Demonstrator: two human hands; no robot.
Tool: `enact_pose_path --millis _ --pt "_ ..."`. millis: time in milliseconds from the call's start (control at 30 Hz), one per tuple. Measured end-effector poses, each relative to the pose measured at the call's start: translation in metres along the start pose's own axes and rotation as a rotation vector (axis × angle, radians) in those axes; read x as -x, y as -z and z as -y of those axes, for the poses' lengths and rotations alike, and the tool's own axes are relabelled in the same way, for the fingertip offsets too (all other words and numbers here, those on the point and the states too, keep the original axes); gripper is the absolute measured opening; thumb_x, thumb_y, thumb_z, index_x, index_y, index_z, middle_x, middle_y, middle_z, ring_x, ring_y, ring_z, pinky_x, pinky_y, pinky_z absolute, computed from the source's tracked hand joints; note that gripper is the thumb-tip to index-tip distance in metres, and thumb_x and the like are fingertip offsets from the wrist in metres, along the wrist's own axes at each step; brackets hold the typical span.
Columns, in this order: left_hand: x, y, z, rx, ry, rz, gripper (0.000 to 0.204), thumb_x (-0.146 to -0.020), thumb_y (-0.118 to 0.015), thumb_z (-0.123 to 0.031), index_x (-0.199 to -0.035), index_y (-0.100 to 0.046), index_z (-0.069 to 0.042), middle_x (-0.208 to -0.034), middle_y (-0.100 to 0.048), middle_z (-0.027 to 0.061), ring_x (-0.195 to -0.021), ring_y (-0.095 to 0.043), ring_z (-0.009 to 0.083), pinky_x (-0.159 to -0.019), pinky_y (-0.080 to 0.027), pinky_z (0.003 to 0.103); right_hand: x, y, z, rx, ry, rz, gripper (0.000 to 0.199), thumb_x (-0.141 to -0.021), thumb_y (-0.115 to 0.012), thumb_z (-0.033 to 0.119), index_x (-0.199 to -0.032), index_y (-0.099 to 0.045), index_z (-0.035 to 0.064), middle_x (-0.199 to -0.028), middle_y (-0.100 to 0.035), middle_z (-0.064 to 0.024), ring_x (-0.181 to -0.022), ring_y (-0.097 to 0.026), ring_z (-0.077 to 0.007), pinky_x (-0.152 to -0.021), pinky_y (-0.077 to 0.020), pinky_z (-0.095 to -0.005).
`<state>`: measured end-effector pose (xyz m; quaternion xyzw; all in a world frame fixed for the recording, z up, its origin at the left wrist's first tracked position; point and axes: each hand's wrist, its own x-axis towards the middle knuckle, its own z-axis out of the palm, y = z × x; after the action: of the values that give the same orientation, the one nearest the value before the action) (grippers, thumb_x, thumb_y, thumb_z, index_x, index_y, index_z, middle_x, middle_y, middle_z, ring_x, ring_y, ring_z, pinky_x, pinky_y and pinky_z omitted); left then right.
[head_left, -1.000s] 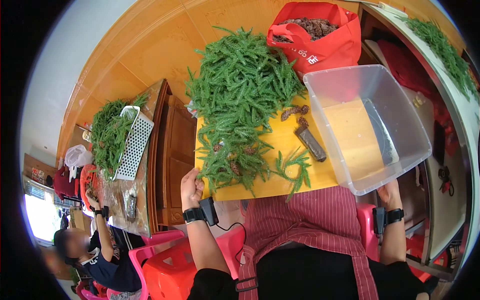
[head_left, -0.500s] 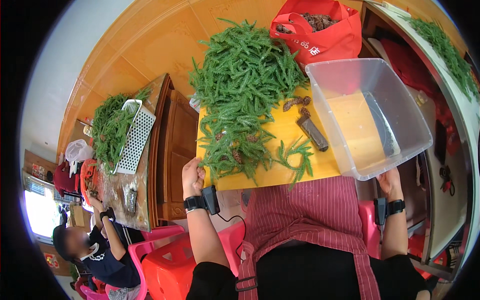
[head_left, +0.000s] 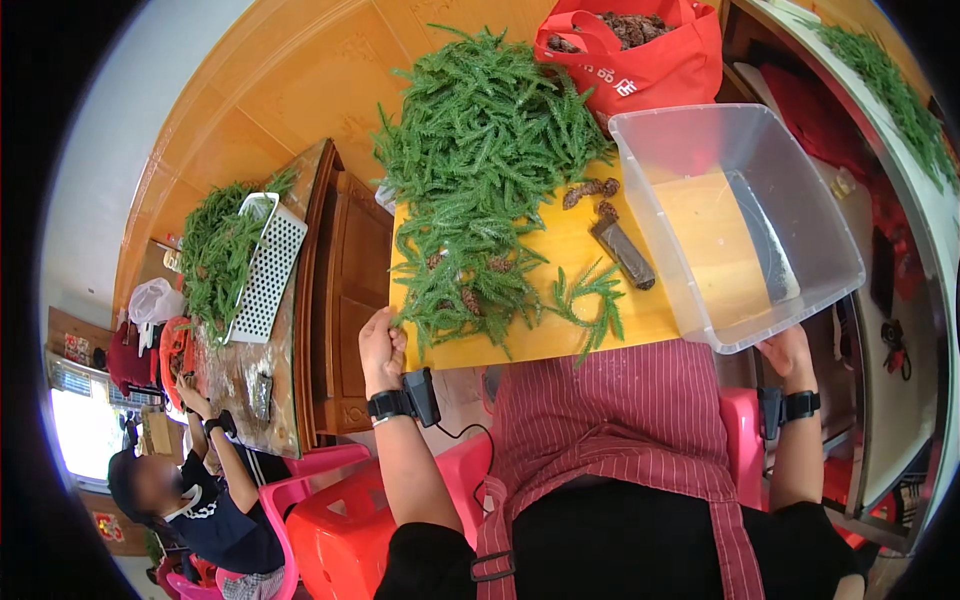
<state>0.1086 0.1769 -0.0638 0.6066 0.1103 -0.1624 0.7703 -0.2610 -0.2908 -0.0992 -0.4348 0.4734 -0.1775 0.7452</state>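
Note:
My left hand [head_left: 382,352] is at the front left corner of the yellow tabletop [head_left: 640,335], its fingers curled closed against the edge. At the front right, my right hand [head_left: 788,352] reaches beneath the rim of a clear plastic tub [head_left: 690,310]; its fingertips are hidden there. Between the hands lies a small ring of green artificial pine sprigs [head_left: 588,305]. Left of it, pine cones [head_left: 470,299] nestle among sprigs, below a large heap of green sprigs [head_left: 490,120]. A dark cylindrical bundle [head_left: 625,255] and loose brown pine cones [head_left: 590,192] lie beside the tub.
Behind the tub stands a red bag [head_left: 650,75] of pine cones. To the left, another table [head_left: 275,375] carries a white perforated basket [head_left: 268,270] and sprigs; a person [head_left: 215,520] works there. A red stool [head_left: 345,550] is at my left, a shelf unit [head_left: 905,400] at my right.
The tabletop and the things on it appear slightly higher in view. My hands stay at its front corners, with the right hand's fingers a little further out from under the tub.

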Motion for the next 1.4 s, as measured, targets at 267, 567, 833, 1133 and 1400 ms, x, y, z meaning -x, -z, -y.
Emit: enact_pose_path --millis 267,567,833,1133,1400 --pt "0.081 -0.063 -0.041 -0.101 -0.686 -0.223 0.027 -0.087 -0.053 -0.009 -0.113 -0.050 -0.001 -0.088 -0.057 0.0018 -0.049 -0.036 0.0009 -0.042 -0.028 0.015 0.091 0.021 0.077 0.931 0.065 0.159 0.028 -0.088 -0.042 0.023 -0.085 -0.060 0.0002 -0.083 -0.061 -0.0052 -0.078 -0.058 -0.0139 -0.065 -0.0465 -0.0263" --pt "0.124 -0.173 0.002 0.087 -0.043 0.610 0.026 -0.092 -0.045 -0.018 -0.111 -0.050 -0.001 -0.082 -0.055 0.0008 -0.053 -0.038 0.0060 -0.047 -0.030 0.020 0.159 -0.077 0.118 0.849 0.685 0.730 0.027 -0.085 -0.043 0.016 -0.082 -0.060 -0.0052 -0.117 -0.048 -0.0225 -0.078 -0.061 -0.0229 -0.071 -0.0480 -0.0303" --pt "0.138 -0.213 0.033 0.125 0.244 0.817 0.027 -0.090 -0.045 -0.015 -0.114 -0.048 -0.003 -0.090 -0.052 0.0038 -0.067 -0.046 0.0092 -0.059 -0.037 0.020 0.151 -0.096 0.096 1.013 0.768 0.514 0.019 -0.082 -0.044 0.000 -0.092 -0.059 -0.0047 -0.114 -0.050 -0.0148 -0.105 -0.051 -0.0278 -0.089 -0.0393 -0.0322" --pt "0.134 -0.202 0.031 0.316 0.282 0.832 0.036 -0.086 -0.039 -0.004 -0.121 -0.040 0.000 -0.103 -0.052 0.0118 -0.085 -0.053 0.0189 -0.080 -0.046 0.029 0.150 -0.101 0.106 1.115 0.874 0.434 0.020 -0.085 -0.043 0.005 -0.092 -0.058 -0.0057 -0.113 -0.051 -0.0152 -0.091 -0.057 -0.0237 -0.080 -0.0434 -0.0306" --pt "0.149 -0.193 0.009 0.185 0.034 0.758 0.036 -0.087 -0.048 -0.001 -0.121 -0.038 -0.001 -0.109 -0.051 0.0127 -0.105 -0.053 0.0258 -0.091 -0.046 0.033 0.170 -0.143 0.099 0.444 0.759 0.739 0.035 -0.091 -0.036 0.022 -0.082 -0.059 -0.0014 -0.076 -0.062 -0.0101 -0.063 -0.055 -0.0102 -0.058 -0.0399 -0.0187"
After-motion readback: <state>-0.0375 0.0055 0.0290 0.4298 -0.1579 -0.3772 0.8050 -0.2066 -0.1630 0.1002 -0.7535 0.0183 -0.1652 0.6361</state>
